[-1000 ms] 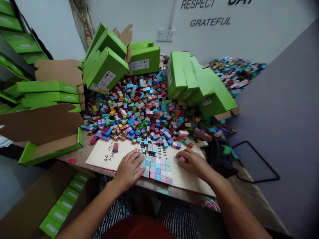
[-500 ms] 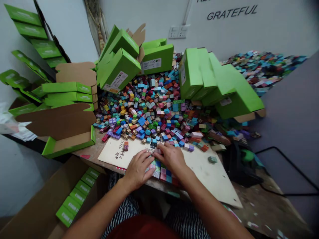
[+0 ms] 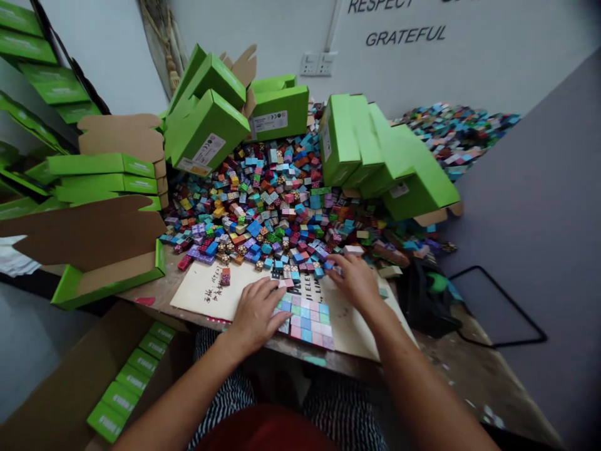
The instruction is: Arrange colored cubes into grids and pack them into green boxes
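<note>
Near the bench's [image 3: 446, 357] front edge, a flat grid of small pastel cubes [image 3: 306, 319], matte pink, blue and green, lies on a cream card [image 3: 206, 294] with black lettering, just below a loose heap of multicoloured cubes [image 3: 263, 207]. The left hand [image 3: 256, 316] rests open against the grid's left side, its spread fingers [image 3: 277, 300] touching the cubes and gripping nothing visible. The right hand [image 3: 357, 282] curls at the grid's top right, its fingertips [image 3: 334, 261] among the cubes, though whether they pinch one I cannot tell.
</note>
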The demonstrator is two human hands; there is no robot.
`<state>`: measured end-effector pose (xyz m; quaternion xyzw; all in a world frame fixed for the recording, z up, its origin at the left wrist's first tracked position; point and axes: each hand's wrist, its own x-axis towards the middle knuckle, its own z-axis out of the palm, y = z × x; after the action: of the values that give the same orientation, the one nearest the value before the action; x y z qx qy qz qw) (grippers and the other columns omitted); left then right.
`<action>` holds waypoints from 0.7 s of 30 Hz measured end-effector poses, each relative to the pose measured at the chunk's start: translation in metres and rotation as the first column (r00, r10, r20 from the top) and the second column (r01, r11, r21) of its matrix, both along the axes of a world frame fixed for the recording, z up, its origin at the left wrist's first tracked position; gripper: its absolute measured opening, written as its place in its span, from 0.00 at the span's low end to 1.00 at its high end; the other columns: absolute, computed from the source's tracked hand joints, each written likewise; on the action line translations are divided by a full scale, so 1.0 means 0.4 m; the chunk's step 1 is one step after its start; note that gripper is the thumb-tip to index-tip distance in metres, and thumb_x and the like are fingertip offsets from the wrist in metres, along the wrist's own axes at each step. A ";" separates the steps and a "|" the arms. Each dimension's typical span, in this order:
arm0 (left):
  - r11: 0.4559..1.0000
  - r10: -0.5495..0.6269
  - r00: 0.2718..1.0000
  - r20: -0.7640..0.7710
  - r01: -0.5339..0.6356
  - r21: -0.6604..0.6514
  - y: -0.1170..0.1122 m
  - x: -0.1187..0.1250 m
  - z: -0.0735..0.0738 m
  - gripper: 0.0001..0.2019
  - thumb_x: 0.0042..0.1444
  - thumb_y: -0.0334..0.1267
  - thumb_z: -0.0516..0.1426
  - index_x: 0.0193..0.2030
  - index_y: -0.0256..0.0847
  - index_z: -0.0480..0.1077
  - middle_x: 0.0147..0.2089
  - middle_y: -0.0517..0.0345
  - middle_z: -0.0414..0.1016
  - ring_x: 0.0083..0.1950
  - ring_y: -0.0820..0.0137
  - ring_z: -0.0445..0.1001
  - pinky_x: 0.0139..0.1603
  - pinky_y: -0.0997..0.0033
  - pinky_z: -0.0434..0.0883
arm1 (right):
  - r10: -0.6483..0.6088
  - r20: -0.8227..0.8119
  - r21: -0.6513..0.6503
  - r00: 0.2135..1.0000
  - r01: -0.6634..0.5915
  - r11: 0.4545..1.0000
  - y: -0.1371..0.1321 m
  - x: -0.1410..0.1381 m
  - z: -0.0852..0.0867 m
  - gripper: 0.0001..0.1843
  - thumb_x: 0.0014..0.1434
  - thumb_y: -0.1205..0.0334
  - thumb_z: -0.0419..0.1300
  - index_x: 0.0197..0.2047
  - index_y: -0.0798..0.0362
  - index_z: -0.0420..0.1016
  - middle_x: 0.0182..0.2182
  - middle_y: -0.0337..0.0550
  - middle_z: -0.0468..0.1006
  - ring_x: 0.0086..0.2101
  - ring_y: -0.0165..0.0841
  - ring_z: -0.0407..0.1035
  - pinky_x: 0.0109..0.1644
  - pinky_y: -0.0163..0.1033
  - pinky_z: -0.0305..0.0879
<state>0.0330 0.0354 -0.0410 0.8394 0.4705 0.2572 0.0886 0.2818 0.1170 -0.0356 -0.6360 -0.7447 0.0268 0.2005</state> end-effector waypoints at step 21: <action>0.987 -0.148 0.979 -0.143 0.137 -0.083 -0.028 0.092 0.013 0.28 0.58 0.57 0.55 0.62 0.46 0.60 0.66 0.51 0.59 0.67 0.54 0.53 0.66 0.45 0.51 | 0.208 -0.080 -0.041 0.975 -0.212 0.976 -0.014 -0.031 -0.007 0.17 0.57 0.67 0.53 0.49 0.52 0.74 0.45 0.49 0.74 0.44 0.40 0.67 0.48 0.44 0.63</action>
<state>0.0696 0.0241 -0.0360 0.8841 0.4232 0.1697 0.1019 0.2694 0.1114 -0.0385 -0.5570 -0.7988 0.0901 0.2087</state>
